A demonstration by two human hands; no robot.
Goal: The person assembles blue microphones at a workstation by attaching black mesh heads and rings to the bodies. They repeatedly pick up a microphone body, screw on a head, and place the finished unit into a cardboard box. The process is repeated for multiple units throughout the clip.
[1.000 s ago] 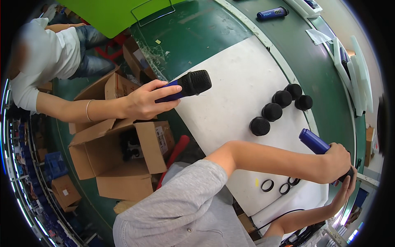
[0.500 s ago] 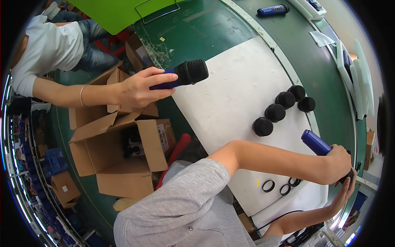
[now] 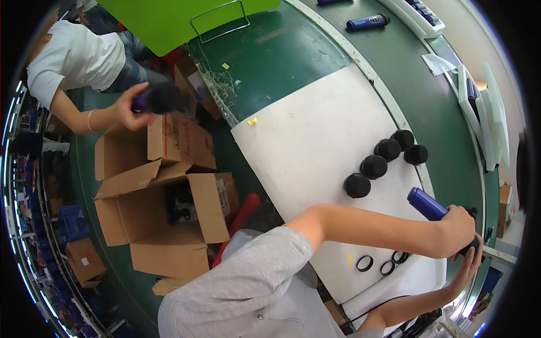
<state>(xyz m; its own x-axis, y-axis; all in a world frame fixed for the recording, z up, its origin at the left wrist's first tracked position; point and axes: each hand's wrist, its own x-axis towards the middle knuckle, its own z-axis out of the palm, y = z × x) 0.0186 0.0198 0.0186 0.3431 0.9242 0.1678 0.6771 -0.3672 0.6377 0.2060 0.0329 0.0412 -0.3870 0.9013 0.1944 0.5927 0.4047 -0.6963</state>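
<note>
A blue microphone (image 3: 427, 204) is held slanting over the right end of the white work sheet (image 3: 315, 135). My left hand (image 3: 457, 228) is closed round its body, and the blue tail sticks out toward the upper left. At the microphone's dark end my right hand (image 3: 472, 265) has its fingers bent round it; part of that grip is hidden by the left hand. Several black microphone heads (image 3: 373, 167) stand on the sheet beyond my left forearm. Three black rings (image 3: 364, 263) lie on the near side of that forearm.
At the left, a co-worker's hand (image 3: 131, 107) holds another microphone (image 3: 160, 98), blurred by motion. Below it stand open cardboard boxes (image 3: 169, 256). A green conveyor belt (image 3: 417, 84) carries a blue microphone body (image 3: 368, 22) and white foam trays (image 3: 489, 118) beyond the sheet.
The co-worker's hand has drawn its microphone leftward, off the sheet and over beside the boxes. A small yellow scrap now shows on the sheet. My hands keep almost the same grip.
</note>
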